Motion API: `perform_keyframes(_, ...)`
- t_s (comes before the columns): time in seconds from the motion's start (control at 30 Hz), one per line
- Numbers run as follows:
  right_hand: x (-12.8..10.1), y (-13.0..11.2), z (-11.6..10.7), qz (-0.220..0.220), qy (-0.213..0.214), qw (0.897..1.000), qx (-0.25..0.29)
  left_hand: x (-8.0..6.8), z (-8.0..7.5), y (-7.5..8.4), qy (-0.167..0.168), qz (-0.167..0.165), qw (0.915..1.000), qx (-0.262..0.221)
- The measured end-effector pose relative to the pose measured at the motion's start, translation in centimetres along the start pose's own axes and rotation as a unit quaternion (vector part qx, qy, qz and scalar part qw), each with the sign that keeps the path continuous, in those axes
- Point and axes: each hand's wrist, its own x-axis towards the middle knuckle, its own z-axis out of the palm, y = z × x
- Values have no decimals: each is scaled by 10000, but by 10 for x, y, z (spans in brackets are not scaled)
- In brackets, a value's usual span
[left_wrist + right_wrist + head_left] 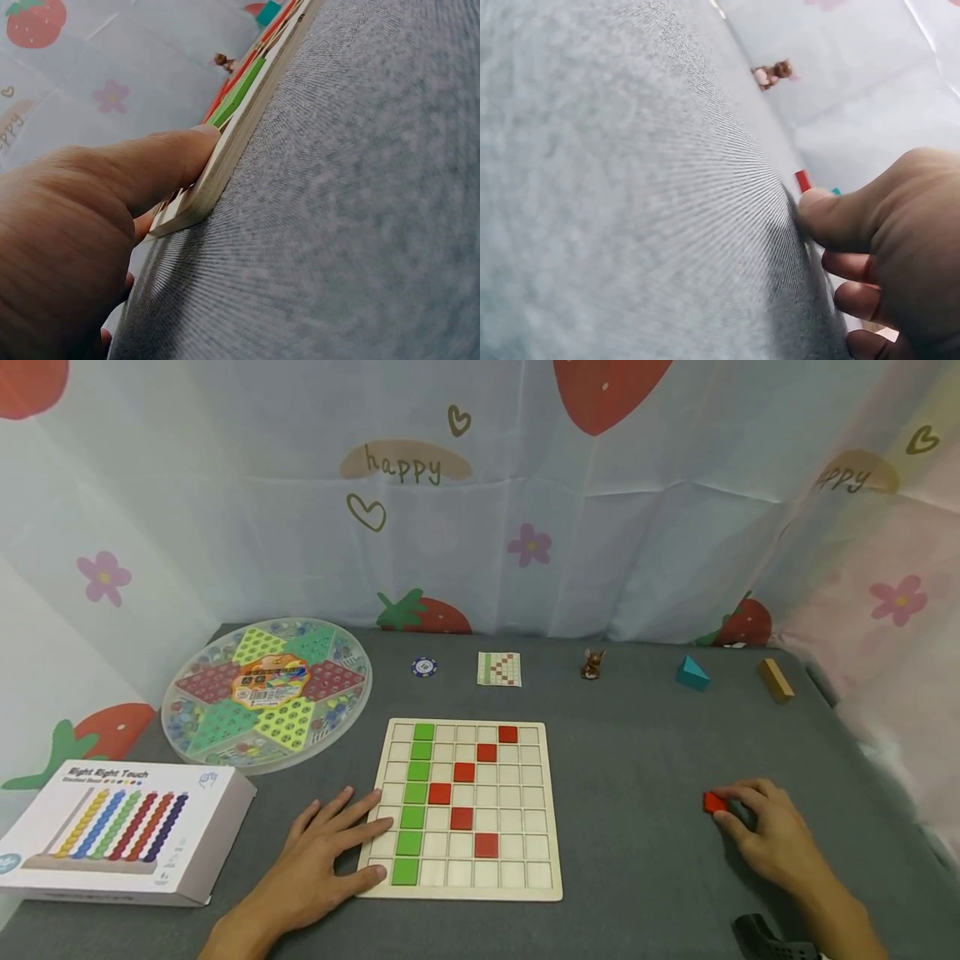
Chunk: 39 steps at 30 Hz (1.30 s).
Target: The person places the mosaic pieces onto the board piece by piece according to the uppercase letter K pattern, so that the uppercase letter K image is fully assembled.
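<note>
A square wooden grid board (517,881) lies flat on the table, with a column of green tiles (412,817) near its left side and several red tiles (461,818) set in slanting lines. With spread fingers my left hand (318,860) rests on the board's left edge. In the left wrist view its thumb (176,161) touches the board's corner beside a green tile (238,94). Off to the right, my right hand (772,835) pinches a small red tile (714,802) between thumb and forefinger, low over the cloth. That red tile (802,181) shows just past the thumb in the right wrist view.
A patterned pattern card (499,669), a poker chip (423,667), a mouse figurine (592,665), a teal triangular block (692,673) and a wooden block (776,682) line the back. At left are a round marble game board (266,693) and a white box (123,831). A black strap (772,939) lies lower right.
</note>
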Motion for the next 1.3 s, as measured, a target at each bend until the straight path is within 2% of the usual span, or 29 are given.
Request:
perform_keyframes(0.27, 2, -11, -6, -262, 504, 9984, 34, 0, 0, 0, 33, 43, 10000, -2)
perform_keyframes(0.43, 1, -28, -13, -474, 841, 9945, 404, 0, 0, 0, 59, 73, 10000, 21)
perform_keyframes(0.63, 1, -60, -24, -446, 724, 9930, 821, 0, 0, -1, 58, 73, 10000, -19)
perform_keyframes(0.8, 0, -82, -26, -867, 742, 9865, 1176, 0, 1, -1, 43, 59, 10000, -12)
perform_keyframes(1.1, 0, -110, -19, -1235, 601, 9759, 1695, 1, 1, -1, 46, 56, 10000, 6)
perform_keyframes(1.3, 2, -126, -3, -1470, 460, 9682, 1973, 0, 1, -2, 60, 77, 10000, -18)
